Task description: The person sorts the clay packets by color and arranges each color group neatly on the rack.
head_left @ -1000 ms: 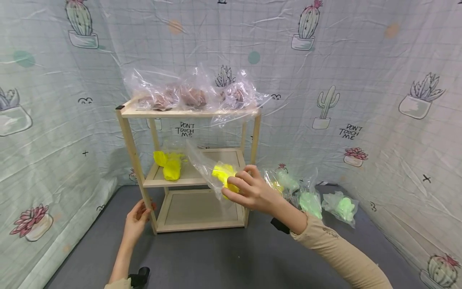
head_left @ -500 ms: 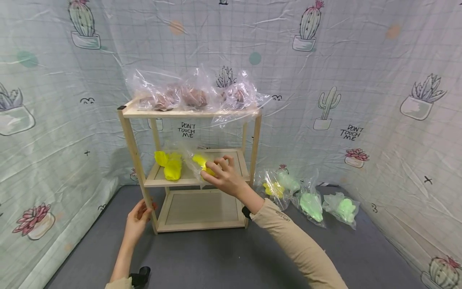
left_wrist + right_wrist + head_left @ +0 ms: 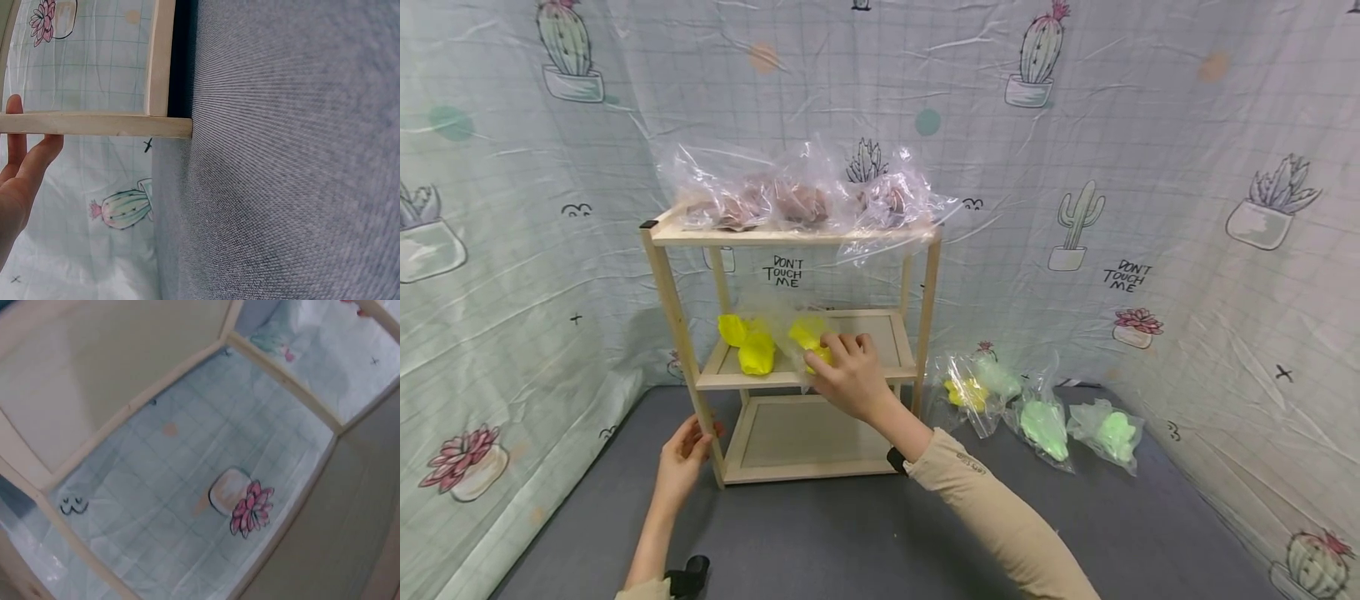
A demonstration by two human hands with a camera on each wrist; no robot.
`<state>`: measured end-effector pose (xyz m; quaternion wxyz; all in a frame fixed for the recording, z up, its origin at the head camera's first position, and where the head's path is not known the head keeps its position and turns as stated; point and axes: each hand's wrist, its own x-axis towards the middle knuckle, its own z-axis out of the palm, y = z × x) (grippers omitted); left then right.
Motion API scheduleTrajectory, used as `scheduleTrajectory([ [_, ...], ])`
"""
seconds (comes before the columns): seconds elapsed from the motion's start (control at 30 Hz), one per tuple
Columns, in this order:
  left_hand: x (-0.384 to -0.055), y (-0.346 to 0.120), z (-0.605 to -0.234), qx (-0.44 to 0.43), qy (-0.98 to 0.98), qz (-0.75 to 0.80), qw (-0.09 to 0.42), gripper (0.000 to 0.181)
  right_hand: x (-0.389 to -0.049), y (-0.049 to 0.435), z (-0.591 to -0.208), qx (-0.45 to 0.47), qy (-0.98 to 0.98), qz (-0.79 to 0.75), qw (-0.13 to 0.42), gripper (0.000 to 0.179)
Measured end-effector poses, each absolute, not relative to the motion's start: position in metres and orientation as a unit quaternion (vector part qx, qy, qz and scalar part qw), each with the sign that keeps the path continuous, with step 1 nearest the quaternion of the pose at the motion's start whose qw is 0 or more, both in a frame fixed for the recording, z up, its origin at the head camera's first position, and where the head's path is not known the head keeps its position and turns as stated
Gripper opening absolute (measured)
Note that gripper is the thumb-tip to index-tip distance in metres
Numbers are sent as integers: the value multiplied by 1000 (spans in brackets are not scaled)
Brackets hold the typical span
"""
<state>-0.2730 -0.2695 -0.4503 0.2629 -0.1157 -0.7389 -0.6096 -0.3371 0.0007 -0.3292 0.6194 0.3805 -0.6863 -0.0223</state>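
Right hand (image 3: 850, 379): I see it pinch a yellow bag (image 3: 807, 336) near the edge of the shelf (image 3: 889, 335)
Room: bare board, bag's 3 o'clock
Left hand (image 3: 681, 462): grips the post (image 3: 681, 337), shelf's 8 o'clock

Bagged yellow piece (image 3: 806, 334) at middle shelf's (image 3: 880, 335) front edge: partly hidden by right hand (image 3: 852, 383), shape unclear. Left hand (image 3: 680, 468): fingers partly behind front-left post (image 3: 679, 321), wrist view crops it left. Top-shelf brown lumps (image 3: 801, 202): glare, unidentifiable. Right wrist view blurry.
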Motion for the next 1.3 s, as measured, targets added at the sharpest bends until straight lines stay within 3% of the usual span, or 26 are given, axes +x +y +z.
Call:
scheduleTrajectory([
  [0.43,-271,-269,-453,-111,-741,-609,260,27,-324,-5,-354,332,-786,-15,521,40],
  [0.8,-272,-269,-452,-117,-730,-621,260,27,-320,0,-350,340,-828,-39,443,52],
  [1.07,-274,-271,-452,-125,-723,-625,267,27,-315,12,-346,375,-824,-35,422,54],
  [1.3,-273,-270,-453,-132,-722,-625,266,28,-302,28,-345,403,-798,-13,447,50],
])
